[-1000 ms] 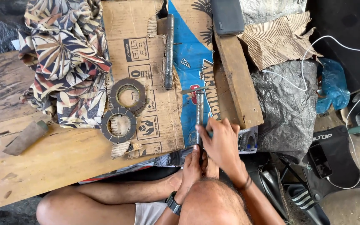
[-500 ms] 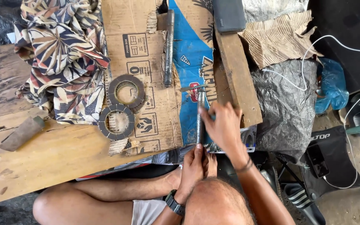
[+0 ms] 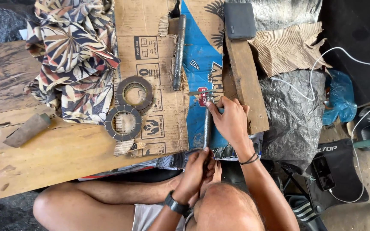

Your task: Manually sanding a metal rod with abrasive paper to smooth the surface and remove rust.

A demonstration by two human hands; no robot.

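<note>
I look straight down on a person seated at a low wooden bench (image 3: 43,158), both hands on a long dark metal rod (image 3: 207,128) that lies lengthwise over a flattened sheet of cardboard (image 3: 150,64) with a blue printed panel. My left hand (image 3: 195,171) is wrapped shut around the near end of the rod, close to the body. My right hand (image 3: 232,122) is curled over the far end, fingers closed on it, right where a thin flat metal piece (image 3: 200,92) crosses the tip — I can't make out whether the fingers also pinch that piece or only rest beside it.

As for progress, I judge the work on this rod to be mid-way at best: it is held steady and being handled at its tip, nothing visibly fitted to it yet. A second dark rod (image 3: 177,51) lies untouched farther up the cardboard, well apart from the hands. Two toothed friction rings (image 3: 129,107) sit side by side to the left, also untouched — so whatever belongs to them looks undone. A leaf-patterned cloth (image 3: 71,60) is heaped beyond them, a wooden plank (image 3: 247,85) runs along the right, and a small dark case (image 3: 240,20) rests at its far end.
</note>
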